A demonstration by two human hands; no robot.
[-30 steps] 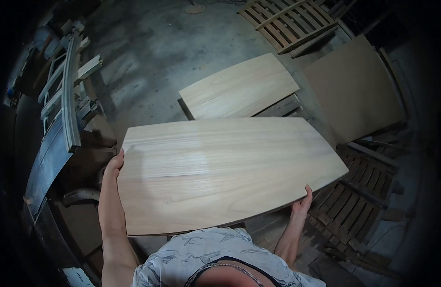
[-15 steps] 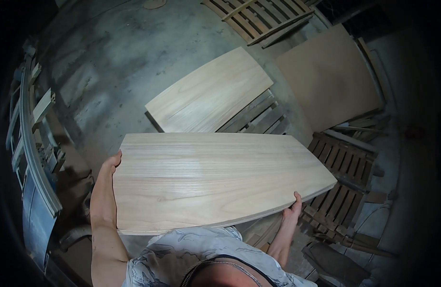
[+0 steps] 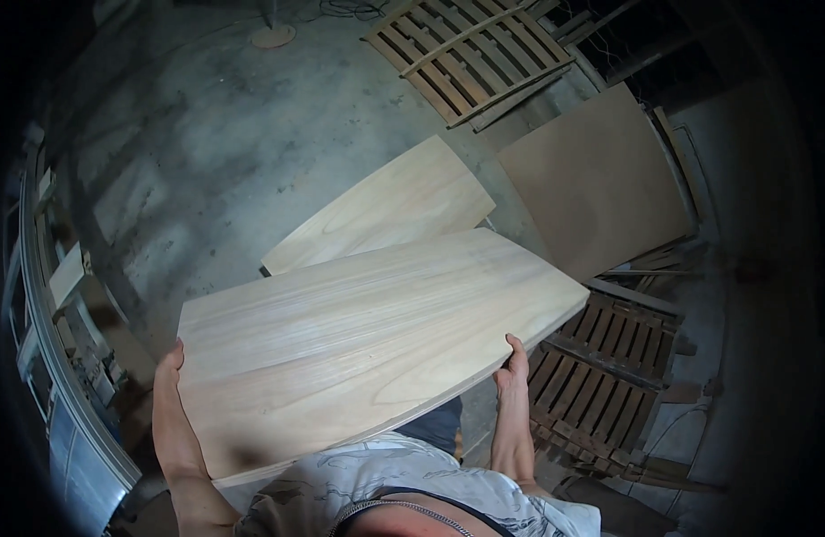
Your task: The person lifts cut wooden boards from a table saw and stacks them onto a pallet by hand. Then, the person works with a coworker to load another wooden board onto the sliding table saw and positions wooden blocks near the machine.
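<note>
A broad pale wooden board point(image 3: 368, 340) is held level in front of my body, its near edge close to my shirt. My left hand point(image 3: 170, 362) grips its left end, the thumb on the edge and the other fingers hidden beneath. On the near right edge, my right hand point(image 3: 513, 365) clasps the board with the thumb up over the top face; its fingers are underneath and out of sight. Beyond it lies a second pale wooden board point(image 3: 395, 201), partly covered by the held one.
Wooden pallets point(image 3: 466, 58) lie at the far right, with darker slatted pallets point(image 3: 600, 358) at right. Between them rests a large brown sheet point(image 3: 600, 183). A metal-railed machine or rack point(image 3: 63, 358) runs along the left. Concrete floor point(image 3: 207, 170) stretches ahead.
The held board has swung, its left end now nearer to me, and shifted left in the view along with both hands. The scene beyond has shifted slightly down and left.
</note>
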